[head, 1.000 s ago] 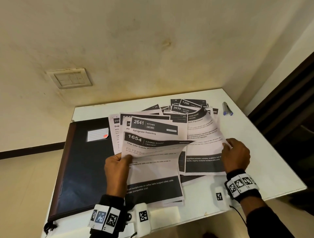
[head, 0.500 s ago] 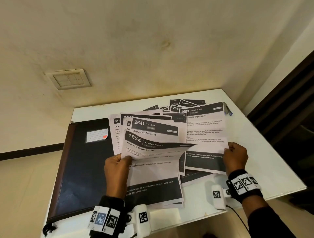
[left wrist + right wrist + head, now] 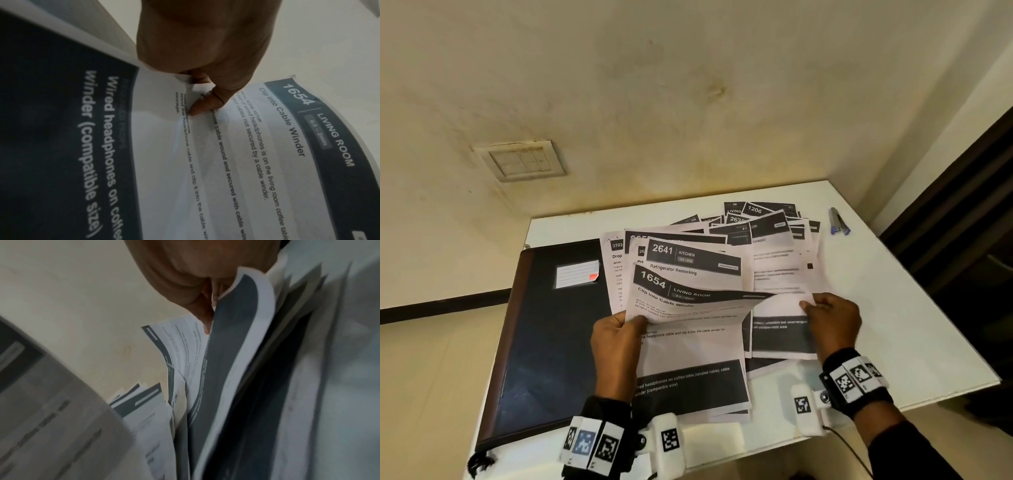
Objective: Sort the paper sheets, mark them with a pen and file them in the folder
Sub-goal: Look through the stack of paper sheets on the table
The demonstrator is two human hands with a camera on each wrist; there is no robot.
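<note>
Several printed paper sheets [image 3: 774, 240] lie fanned across the white table [image 3: 893, 308]. My left hand [image 3: 619, 329] pinches the left edge of a small stack whose top sheet [image 3: 688, 342] reads "1654 Living Room"; its upper half bends forward. The left wrist view shows the thumb [image 3: 205, 104] pressed on that sheet [image 3: 257, 154]. My right hand [image 3: 828, 322] grips the right edge of another sheet [image 3: 780, 301], lifted off the pile; in the blurred right wrist view its fingers [image 3: 205, 311] pinch a curled sheet [image 3: 242, 331]. A closed dark folder [image 3: 551, 342] lies at left. A blue pen [image 3: 839, 221] rests far right.
The table stands against a cream wall with a switch plate [image 3: 520, 160]. A dark doorway [image 3: 962, 240] lies to the right. The table's front edge [image 3: 928, 397] runs just behind my right wrist. The folder has a white label [image 3: 577, 274].
My right hand has drawn its sheet leftward and nearer, toward the stack in my left hand. The pen, hidden half a second ago, shows again. The left hand stays put.
</note>
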